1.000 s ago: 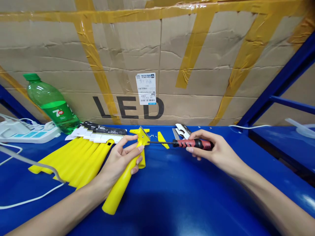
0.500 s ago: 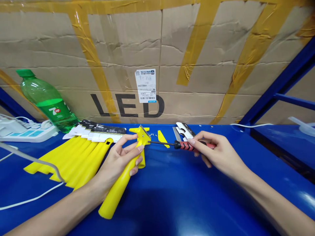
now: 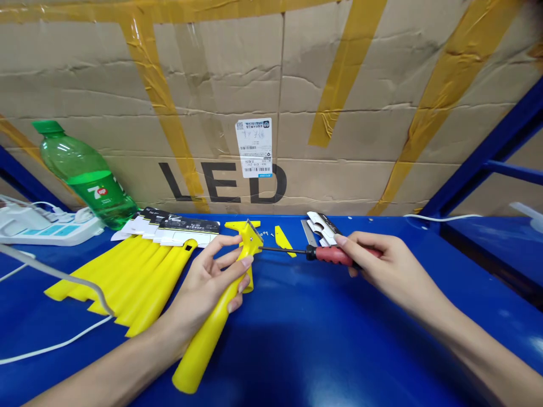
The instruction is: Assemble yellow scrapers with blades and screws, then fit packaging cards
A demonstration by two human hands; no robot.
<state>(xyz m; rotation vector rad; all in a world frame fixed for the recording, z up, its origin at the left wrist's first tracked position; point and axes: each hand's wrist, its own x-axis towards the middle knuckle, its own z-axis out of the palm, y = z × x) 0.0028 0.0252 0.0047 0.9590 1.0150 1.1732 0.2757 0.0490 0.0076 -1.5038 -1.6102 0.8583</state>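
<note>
My left hand is wrapped round the neck of a yellow scraper, its thick handle slanting down toward me and its head tilted up. My right hand grips the red and black handle of a screwdriver. The screwdriver's dark shaft points left, and its tip meets the side of the scraper's head. Behind the held scraper lies another yellow scraper, partly hidden. A loose yellow plastic piece and a few small screws rest on the blue surface just beyond the shaft.
Several yellow scrapers with black-and-white cards lie fanned at left. A green soda bottle leans behind them, beside a white power strip with cables. Flat blades with a white card lie past my right hand. A large cardboard box stands behind.
The red screwdriver handle has turned in my right hand, its black marks now out of sight. The tip stays at the scraper's head. The whole view has shifted slightly.
</note>
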